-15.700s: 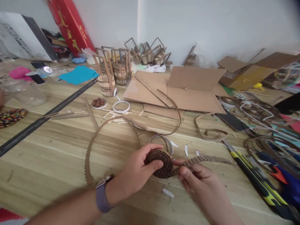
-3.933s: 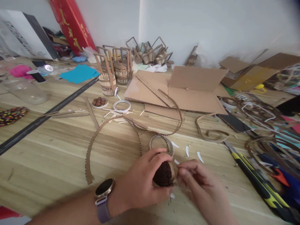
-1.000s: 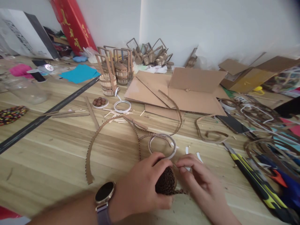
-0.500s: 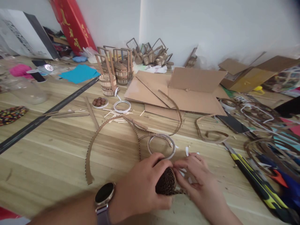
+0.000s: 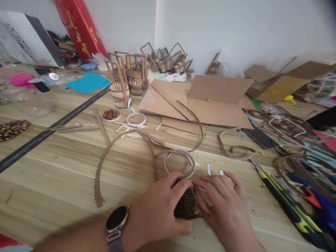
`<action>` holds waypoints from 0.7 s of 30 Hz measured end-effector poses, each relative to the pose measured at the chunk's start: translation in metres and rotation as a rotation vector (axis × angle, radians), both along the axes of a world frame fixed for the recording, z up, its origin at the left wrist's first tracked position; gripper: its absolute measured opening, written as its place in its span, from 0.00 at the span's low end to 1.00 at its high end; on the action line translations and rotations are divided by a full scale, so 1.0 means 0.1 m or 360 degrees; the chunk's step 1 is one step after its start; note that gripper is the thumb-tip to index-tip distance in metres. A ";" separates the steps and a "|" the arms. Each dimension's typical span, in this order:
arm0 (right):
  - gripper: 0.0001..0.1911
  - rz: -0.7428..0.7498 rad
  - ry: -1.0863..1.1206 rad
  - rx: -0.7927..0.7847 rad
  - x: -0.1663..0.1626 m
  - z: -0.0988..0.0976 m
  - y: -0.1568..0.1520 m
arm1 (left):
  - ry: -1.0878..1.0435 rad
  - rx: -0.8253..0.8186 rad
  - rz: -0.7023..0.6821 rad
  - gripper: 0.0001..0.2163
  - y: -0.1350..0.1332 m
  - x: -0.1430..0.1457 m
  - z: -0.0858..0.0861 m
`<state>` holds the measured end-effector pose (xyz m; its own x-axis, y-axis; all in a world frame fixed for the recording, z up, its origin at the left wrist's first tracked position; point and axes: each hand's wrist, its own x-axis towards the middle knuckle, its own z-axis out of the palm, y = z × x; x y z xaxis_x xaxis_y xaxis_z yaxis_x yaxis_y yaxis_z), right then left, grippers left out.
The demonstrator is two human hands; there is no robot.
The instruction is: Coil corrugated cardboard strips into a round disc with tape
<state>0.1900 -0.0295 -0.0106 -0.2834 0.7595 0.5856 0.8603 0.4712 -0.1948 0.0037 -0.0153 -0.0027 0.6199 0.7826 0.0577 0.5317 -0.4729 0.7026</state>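
My left hand (image 5: 160, 206), with a watch on its wrist, is wrapped around a tight brown roll of corrugated cardboard strip (image 5: 185, 206) near the table's front edge. The roll's ridged end faces me. At its right side my right hand (image 5: 225, 203) pinches with thumb and fingertips, close against the roll where a loose strip end comes off. My fingers partly hide what it pinches. Just beyond the hands lies a ring of white tape (image 5: 194, 171), and small white tape pieces (image 5: 209, 169) lie by my right fingers.
Curved cardboard strips (image 5: 101, 164) spread across the table. A yellow-black utility knife (image 5: 286, 203) lies at right beside tangled strips. Behind are flat cardboard pieces (image 5: 220, 112), another tape roll (image 5: 135, 119), a dish of brown balls (image 5: 110, 114) and small slatted baskets (image 5: 120, 92).
My right hand has turned slightly, its fingers drawn closer along the roll's right side. My left hand and the roll stay almost where they were.
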 end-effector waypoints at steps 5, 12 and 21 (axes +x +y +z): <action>0.10 -0.0081 -0.0121 0.0064 -0.02 0.03 -0.01 | -0.0005 -0.0027 -0.0043 0.30 0.01 0.00 0.01; 0.09 -0.0046 0.0043 -0.0204 0.06 -0.09 0.05 | -0.0046 -0.0112 -0.0095 0.30 -0.01 -0.01 0.03; 0.09 -0.0093 0.0769 -0.0677 0.08 -0.04 0.09 | -0.0179 -0.0109 -0.0133 0.30 0.00 -0.03 0.08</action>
